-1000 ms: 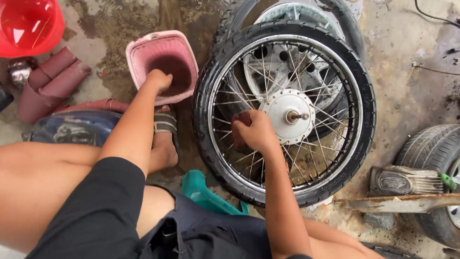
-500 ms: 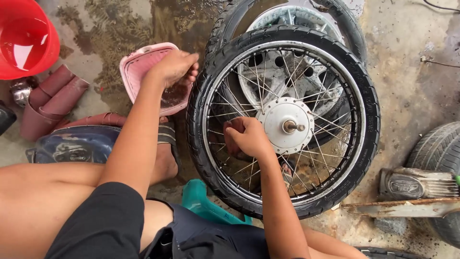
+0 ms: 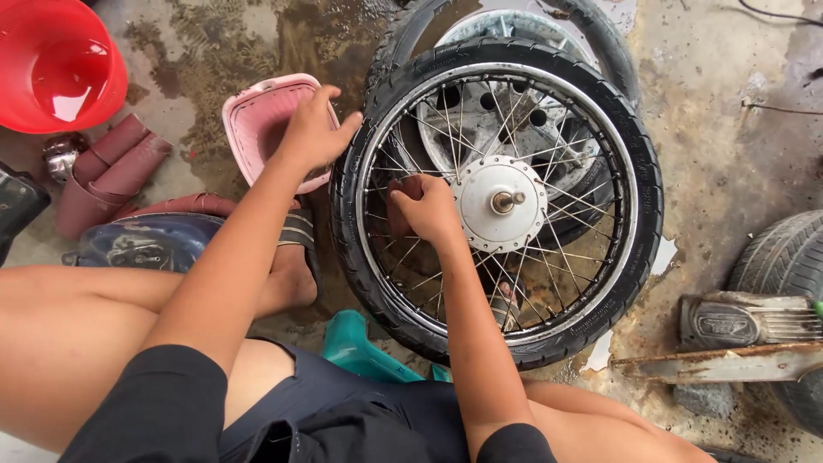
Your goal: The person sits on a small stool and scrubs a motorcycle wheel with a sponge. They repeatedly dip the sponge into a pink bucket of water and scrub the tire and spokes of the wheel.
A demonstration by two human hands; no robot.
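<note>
Stained wet concrete floor (image 3: 711, 146), dark oily patches toward the top, daylight, no hard shadows. Landmark: red plastic basin (image 3: 56, 60), top left corner. Just below it, rolls of reddish sandpaper (image 3: 111, 167) and a small chrome part (image 3: 62, 156). Far right of the basin, a spare tyre (image 3: 784, 257) and a rusty metal bar (image 3: 729, 364). Teal stool (image 3: 360, 347) well below and to the right of the basin.

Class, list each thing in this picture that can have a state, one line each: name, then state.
Spoked wheel: lying flat, tyre fitted, hub axle up.
Pink basket: upright, open.
Red bucket: tilted, open, wet inside.
Left hand: over the basket rim.
Right hand: closed on a dark cloth among the spokes.
</note>
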